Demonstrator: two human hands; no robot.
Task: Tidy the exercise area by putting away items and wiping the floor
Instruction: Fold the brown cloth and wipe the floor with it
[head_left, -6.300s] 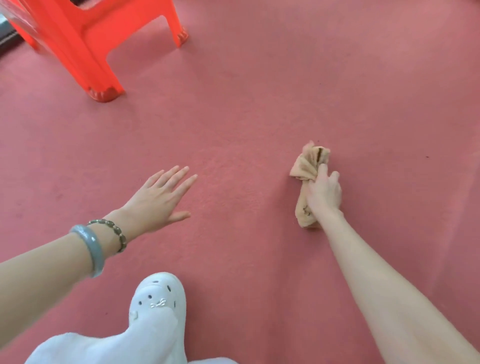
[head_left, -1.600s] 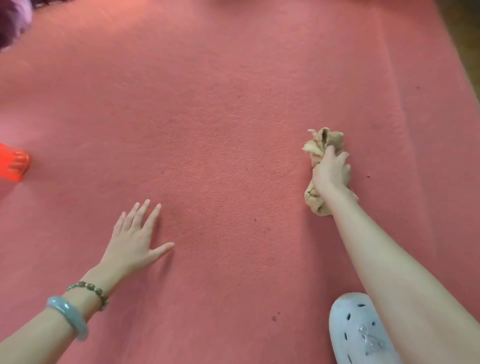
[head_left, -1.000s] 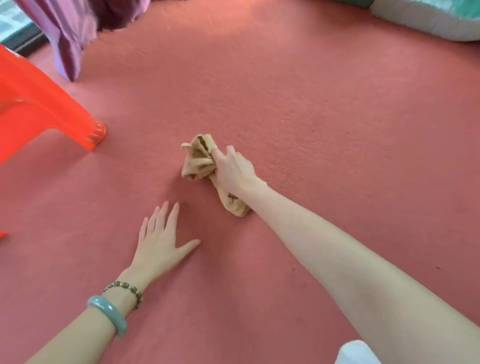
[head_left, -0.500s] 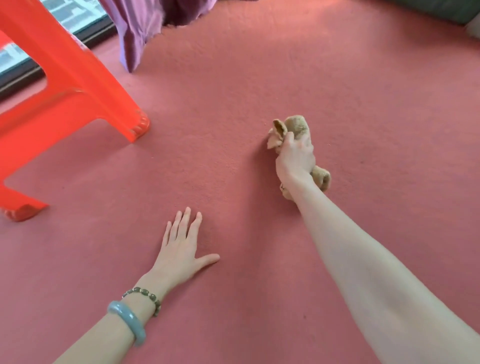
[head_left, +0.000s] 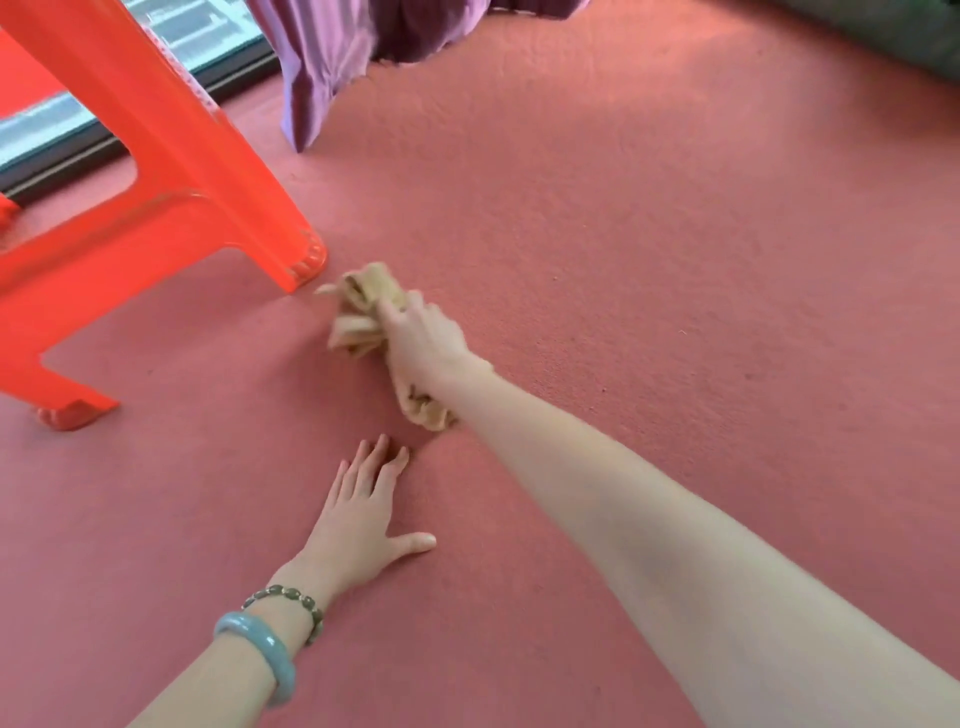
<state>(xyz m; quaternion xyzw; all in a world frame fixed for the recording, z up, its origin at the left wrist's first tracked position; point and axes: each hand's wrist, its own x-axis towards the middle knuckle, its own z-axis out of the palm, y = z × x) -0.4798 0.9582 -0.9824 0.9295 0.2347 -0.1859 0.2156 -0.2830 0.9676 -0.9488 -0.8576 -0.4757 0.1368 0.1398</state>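
Wiping is the step in hand: the right hand (head_left: 423, 340) grips the bunched cloth (head_left: 358, 312), fingers (head_left: 395, 312) curled round its middle, and presses it onto the red floor (head_left: 649, 270) just beside the stool (head_left: 171, 171) leg. One end of the cloth pokes out ahead of the knuckles, the other trails under the wrist. The left hand (head_left: 358, 525) lies flat on the floor nearby, its fingers straight and holding nothing, seemingly bracing the person's weight. The next move is likely a sweep away from that leg or around it, calling for firm downward pressure and a path that clears the stool. A curtain (head_left: 332, 57) hangs beyond.
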